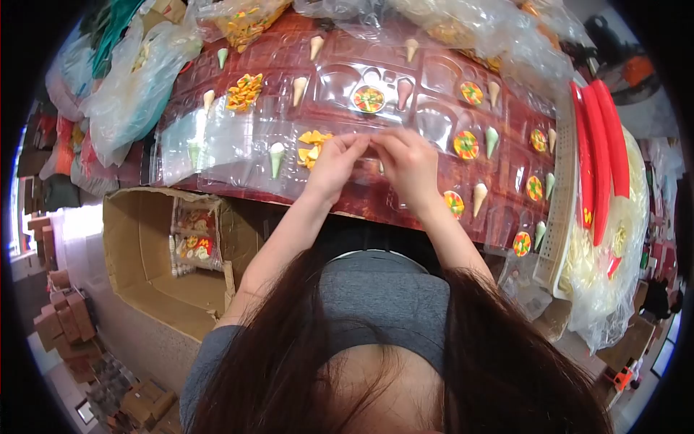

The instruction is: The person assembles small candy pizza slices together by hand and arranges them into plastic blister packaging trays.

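My left hand (335, 165) and my right hand (410, 168) meet above the red-brown table, fingertips pinched close together. Whatever they pinch is hidden or too small to make out. Right beside my left hand lies a small pile of yellow-orange toy pieces (311, 142). Under and around both hands spread clear plastic blister trays (340, 79). Several hold a toy pizza, such as the round one (466, 145) right of my right hand, and a toy ice-cream cone, such as the green one (491, 141). A white-topped green cone (277, 159) lies left of my left hand.
A larger heap of yellow toy pieces (244, 92) lies further back. Plastic bags (144, 87) crowd the left and far edges. An open cardboard box (163, 289) stands below left. At right, a pale basket (560, 210) adjoins long red plastic pieces (594, 159).
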`<state>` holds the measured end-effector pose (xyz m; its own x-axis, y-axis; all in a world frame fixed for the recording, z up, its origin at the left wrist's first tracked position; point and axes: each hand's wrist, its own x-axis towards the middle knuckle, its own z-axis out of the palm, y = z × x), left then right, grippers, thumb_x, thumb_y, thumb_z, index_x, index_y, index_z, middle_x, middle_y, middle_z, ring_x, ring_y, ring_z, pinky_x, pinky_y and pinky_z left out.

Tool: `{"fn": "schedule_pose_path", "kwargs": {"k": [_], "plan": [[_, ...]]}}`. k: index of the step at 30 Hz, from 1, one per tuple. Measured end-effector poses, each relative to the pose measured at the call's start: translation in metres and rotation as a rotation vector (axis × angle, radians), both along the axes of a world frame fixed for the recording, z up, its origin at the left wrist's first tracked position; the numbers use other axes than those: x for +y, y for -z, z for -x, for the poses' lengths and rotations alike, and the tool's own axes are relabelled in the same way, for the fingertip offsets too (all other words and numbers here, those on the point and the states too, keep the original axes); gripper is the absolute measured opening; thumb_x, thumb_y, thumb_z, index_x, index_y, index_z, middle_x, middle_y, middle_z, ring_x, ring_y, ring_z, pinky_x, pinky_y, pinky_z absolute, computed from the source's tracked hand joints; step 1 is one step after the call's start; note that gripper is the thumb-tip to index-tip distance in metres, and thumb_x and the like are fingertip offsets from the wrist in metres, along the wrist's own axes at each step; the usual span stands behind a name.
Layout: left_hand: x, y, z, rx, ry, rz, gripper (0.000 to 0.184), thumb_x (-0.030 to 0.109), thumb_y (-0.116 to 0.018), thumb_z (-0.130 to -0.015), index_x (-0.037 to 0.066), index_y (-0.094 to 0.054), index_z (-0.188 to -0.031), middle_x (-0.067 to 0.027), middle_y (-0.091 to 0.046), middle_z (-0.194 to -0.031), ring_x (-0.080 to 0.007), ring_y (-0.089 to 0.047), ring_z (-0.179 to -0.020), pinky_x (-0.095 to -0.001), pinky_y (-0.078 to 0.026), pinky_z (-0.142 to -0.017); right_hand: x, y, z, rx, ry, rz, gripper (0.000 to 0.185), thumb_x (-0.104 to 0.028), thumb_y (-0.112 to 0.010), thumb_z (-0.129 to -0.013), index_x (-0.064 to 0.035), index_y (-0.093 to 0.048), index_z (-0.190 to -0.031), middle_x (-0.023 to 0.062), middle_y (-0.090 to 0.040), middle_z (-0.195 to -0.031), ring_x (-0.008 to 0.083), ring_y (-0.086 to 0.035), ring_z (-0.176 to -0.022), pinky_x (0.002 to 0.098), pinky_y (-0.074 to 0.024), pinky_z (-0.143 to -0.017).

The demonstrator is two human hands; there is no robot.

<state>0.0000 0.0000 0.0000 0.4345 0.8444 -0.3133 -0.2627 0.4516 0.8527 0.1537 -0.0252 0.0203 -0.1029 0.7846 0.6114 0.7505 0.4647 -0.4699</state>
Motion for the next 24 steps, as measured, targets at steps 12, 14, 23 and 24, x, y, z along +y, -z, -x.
{"fn": "schedule_pose_path", "kwargs": {"k": [12,14,23,24], "plan": [[-0.014,-0.028,0.045,1.177,-0.294,-0.835,0.022,0.013,-0.065,-0.080,0.001,-0.067,-0.099,-0.0106,-0.070,-0.087,-0.0240,-0.066,-0.068,-0.0304,-0.051,-0.064,-0.257,-0.043,-0.201,0.070,1.372,-0.587,0.024,-0.018,-0.045,-0.087,-0.0076,-0.057,-0.070,0.0048,-0.055,-0.065,0.0154,-0.050,-0.058,0.0276,-0.0421,-0.057],[0.003,-0.007,0.081,1.455,-0.151,-0.783,0.024,0.013,-0.066,-0.078,0.002,-0.068,-0.100,-0.0103,-0.070,-0.083,-0.0278,-0.065,-0.067,-0.0351,-0.051,-0.064,-0.332,-0.049,-0.258,0.188,1.514,-0.797,0.025,-0.020,-0.046,-0.086,-0.0082,-0.054,-0.065,0.0048,-0.052,-0.062,0.0145,-0.049,-0.057,0.0271,-0.0410,-0.054],[0.013,0.001,0.067,1.482,0.021,-0.889,0.038,0.014,-0.070,-0.075,0.008,-0.064,-0.111,-0.0115,-0.061,-0.109,-0.0300,-0.061,-0.091,-0.0369,-0.049,-0.079,-0.447,0.007,-0.316,0.022,2.407,0.190,0.025,-0.025,-0.055,-0.082,-0.0044,-0.064,-0.073,0.0105,-0.060,-0.066,0.0260,-0.057,-0.060,0.0358,-0.0468,-0.054],[0.014,0.002,0.066,1.464,0.036,-0.900,0.038,0.014,-0.070,-0.075,0.008,-0.064,-0.112,-0.0112,-0.059,-0.111,-0.0301,-0.061,-0.092,-0.0368,-0.049,-0.080,-0.438,-0.005,-0.311,-0.040,2.374,0.125,0.025,-0.027,-0.055,-0.082,-0.0045,-0.065,-0.074,0.0113,-0.061,-0.067,0.0272,-0.058,-0.060,0.0368,-0.0476,-0.055]]}}
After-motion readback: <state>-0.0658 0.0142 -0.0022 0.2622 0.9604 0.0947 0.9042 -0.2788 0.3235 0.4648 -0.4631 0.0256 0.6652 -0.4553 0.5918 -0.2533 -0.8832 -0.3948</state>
